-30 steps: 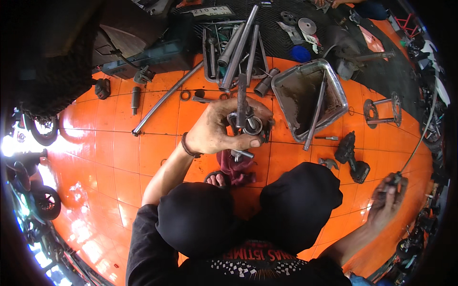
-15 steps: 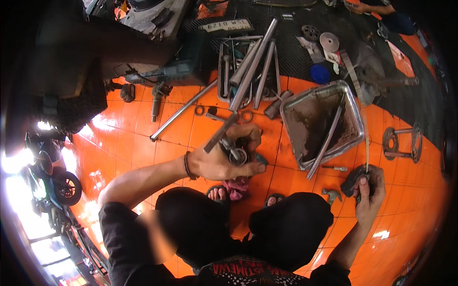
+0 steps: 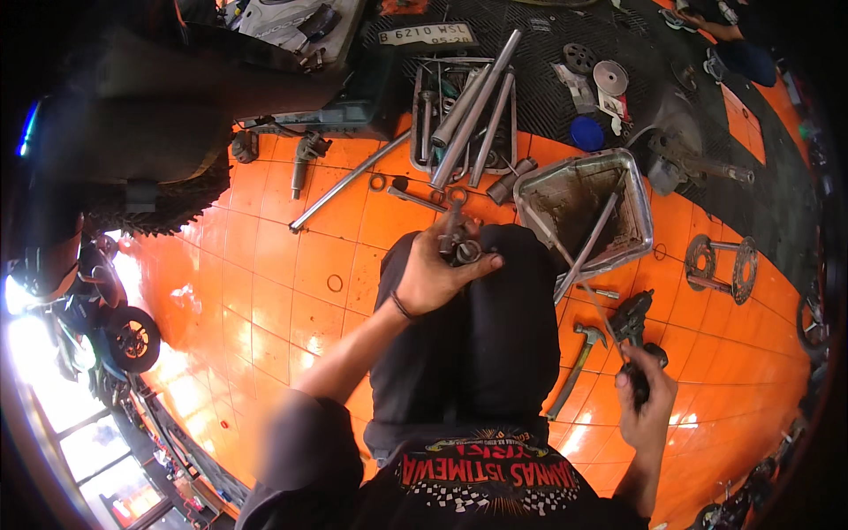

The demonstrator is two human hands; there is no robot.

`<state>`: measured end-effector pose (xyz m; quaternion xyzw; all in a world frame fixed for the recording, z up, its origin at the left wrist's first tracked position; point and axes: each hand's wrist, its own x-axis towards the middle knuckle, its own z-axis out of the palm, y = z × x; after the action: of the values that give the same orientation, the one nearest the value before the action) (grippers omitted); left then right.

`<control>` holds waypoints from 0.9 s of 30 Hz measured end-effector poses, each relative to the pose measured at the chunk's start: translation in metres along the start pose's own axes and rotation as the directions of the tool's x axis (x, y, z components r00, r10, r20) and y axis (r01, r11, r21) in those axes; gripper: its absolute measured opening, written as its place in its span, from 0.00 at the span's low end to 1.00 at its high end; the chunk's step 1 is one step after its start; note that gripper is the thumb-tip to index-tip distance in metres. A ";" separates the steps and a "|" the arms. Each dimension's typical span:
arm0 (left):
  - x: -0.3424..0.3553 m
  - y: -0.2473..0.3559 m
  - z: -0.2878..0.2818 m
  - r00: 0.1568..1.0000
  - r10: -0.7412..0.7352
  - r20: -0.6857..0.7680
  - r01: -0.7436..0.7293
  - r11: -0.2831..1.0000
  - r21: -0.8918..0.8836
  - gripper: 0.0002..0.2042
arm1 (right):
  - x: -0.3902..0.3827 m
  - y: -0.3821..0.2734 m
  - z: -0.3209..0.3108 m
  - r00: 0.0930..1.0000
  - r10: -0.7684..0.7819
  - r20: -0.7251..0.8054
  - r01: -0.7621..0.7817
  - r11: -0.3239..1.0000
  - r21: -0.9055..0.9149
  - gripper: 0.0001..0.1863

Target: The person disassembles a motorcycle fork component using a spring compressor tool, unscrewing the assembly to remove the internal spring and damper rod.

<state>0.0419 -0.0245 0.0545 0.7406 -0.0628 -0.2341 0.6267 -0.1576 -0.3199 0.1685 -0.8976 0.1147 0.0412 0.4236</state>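
Note:
My left hand, in front of my knees, is closed around a grey metal tube-like part with a round open end; my fingers hide much of it. Lower right, my right hand grips the dark handle of a long thin rod, which looks like a screwdriver. The rod slants up and left toward the metal pan. Just above that hand a black tool lies on the floor, its kind unclear. A hammer rests to the left of the hand.
Dirty residue coats the pan, and a metal tube leans across it. Long tubes lie over a toolbox tray. Two joined brake discs sit at right, a motorcycle wheel at left. Beyond the orange floor spreads a black mat.
My knees have come together under my left hand, hiding my feet and the pink cloth. The right hand has shifted down and left, and its rod tips from upright toward the left.

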 end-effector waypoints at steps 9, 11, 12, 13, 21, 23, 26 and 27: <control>0.008 -0.008 0.019 0.981 0.123 -0.153 -0.107 0.989 0.105 0.20 | -0.039 -0.041 0.017 0.996 0.048 0.071 -0.036 0.987 -0.157 0.16; 0.007 -0.005 0.015 0.985 0.063 -0.158 -0.051 0.996 0.077 0.21 | -0.040 -0.041 0.019 0.996 0.030 0.085 -0.014 0.983 -0.182 0.18; 0.007 -0.008 0.013 0.985 0.065 -0.160 -0.056 0.997 0.059 0.21 | -0.040 -0.043 0.019 0.995 0.019 0.102 0.002 0.979 -0.203 0.18; 0.008 -0.009 0.011 0.984 0.073 -0.165 -0.066 0.997 0.046 0.21 | -0.039 -0.046 0.019 0.993 0.003 0.117 0.023 0.975 -0.221 0.19; 0.003 -0.006 0.005 0.970 0.055 -0.238 -0.047 0.998 0.039 0.20 | -0.035 -0.076 0.036 0.984 -0.090 0.157 0.149 0.892 -0.427 0.21; 0.003 -0.007 0.008 0.960 0.087 -0.267 -0.079 0.996 0.039 0.20 | -0.039 -0.080 0.038 0.978 -0.132 0.162 0.195 0.855 -0.481 0.22; 0.003 -0.011 0.014 0.943 0.118 -0.310 -0.117 0.993 0.020 0.21 | -0.041 -0.087 0.038 0.962 -0.193 0.193 0.269 0.787 -0.555 0.23; 0.003 -0.009 0.017 0.935 0.124 -0.332 -0.125 0.992 0.018 0.21 | -0.042 -0.089 0.037 0.960 -0.203 0.194 0.278 0.768 -0.576 0.23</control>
<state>0.0354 -0.0393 0.0430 0.7629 -0.0027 -0.0659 0.6431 -0.1758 -0.2293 0.2185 -0.9881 -0.0458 0.0746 0.1266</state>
